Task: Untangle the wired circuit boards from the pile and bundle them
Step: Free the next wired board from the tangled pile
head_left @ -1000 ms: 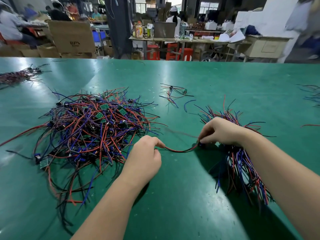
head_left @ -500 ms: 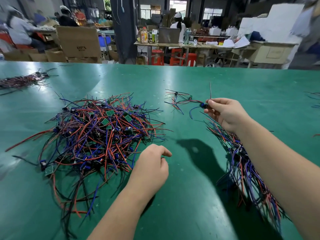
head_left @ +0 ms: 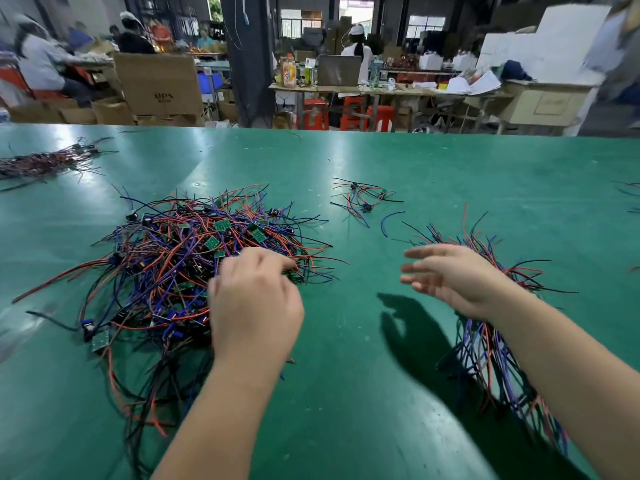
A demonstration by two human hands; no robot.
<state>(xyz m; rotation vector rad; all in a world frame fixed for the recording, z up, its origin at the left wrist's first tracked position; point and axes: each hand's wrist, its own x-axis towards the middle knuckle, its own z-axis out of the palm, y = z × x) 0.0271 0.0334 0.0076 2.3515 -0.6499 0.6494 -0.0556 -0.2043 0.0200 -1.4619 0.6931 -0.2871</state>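
The pile lies at ten o'clock from our curled left hand, grip indeterminate; our open right hand is farther.

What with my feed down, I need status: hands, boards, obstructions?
Left hand at edge of the tangled pile, grip unclear. Right hand open, empty, by the wire bundle. Nothing blocking either hand.

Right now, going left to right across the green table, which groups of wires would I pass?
Far-left bundle → big tangled pile → small loose cluster → gathered bundle → stray wires at the right edge.
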